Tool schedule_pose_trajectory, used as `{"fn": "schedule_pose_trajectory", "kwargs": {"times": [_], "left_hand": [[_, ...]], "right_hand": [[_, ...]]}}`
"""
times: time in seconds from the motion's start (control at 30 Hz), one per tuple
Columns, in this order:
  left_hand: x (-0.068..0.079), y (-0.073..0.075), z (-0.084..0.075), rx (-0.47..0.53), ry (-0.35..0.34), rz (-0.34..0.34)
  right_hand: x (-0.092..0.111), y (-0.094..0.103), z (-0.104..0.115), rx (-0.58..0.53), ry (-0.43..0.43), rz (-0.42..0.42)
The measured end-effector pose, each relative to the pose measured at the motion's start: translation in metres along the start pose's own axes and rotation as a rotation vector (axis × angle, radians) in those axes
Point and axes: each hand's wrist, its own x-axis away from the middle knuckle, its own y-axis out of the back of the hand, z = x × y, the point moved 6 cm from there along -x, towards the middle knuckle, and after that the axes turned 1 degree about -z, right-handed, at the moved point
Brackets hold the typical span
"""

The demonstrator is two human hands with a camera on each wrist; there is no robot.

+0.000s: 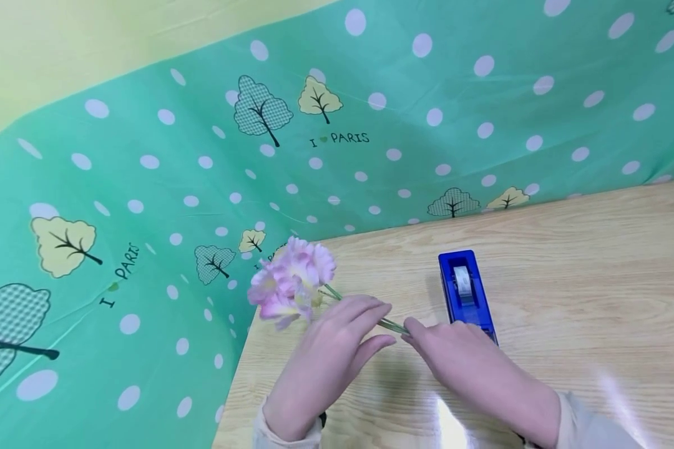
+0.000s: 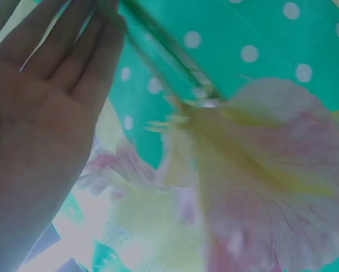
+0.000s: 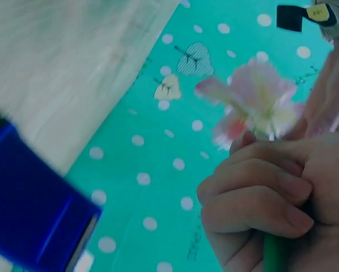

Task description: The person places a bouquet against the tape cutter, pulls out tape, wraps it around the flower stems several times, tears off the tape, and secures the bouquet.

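Observation:
Pink artificial flowers (image 1: 292,280) with green stems (image 1: 392,325) are held above the table, the blossoms towards the left. My right hand (image 1: 466,358) grips the lower stems; in the right wrist view its fingers (image 3: 254,192) curl round a green stem (image 3: 274,252). Close to the blossoms, my left hand (image 1: 337,349) lies over the stems with its thumb apart. The left wrist view shows that hand's fingers (image 2: 73,56) fairly straight, beside the stems and a large, blurred pink petal (image 2: 283,170). Whether the left fingertips touch the stems I cannot tell.
Beyond my right hand, a blue tape dispenser (image 1: 465,293) with a roll of tape stands on the wooden table (image 1: 584,268). A green dotted cloth (image 1: 404,125) with printed trees hangs along the table's back and left edges.

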Motion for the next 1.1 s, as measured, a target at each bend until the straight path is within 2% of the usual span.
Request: {"fn": "schedule_pose_trajectory", "kwargs": {"times": [0.2,0.43,0.73,0.87,1.1], "left_hand": [[-0.001,-0.025,0.01,-0.104,0.048,0.177],[-0.009,-0.048,0.013,-0.064,0.045,0.266],[-0.012,-0.064,0.005,-0.082,-0.022,0.312],[-0.013,-0.068,0.002,-0.09,-0.033,0.309],[-0.013,-0.077,-0.004,-0.095,-0.076,0.305]], "right_hand": [[0.009,0.004,-0.019,0.02,0.025,0.033],[0.026,0.01,-0.049,0.041,0.077,0.121],[0.038,0.009,-0.065,-0.003,0.174,0.241],[0.043,0.01,-0.076,-0.038,0.149,0.315],[0.048,0.01,-0.102,-0.185,0.04,0.505]]}}
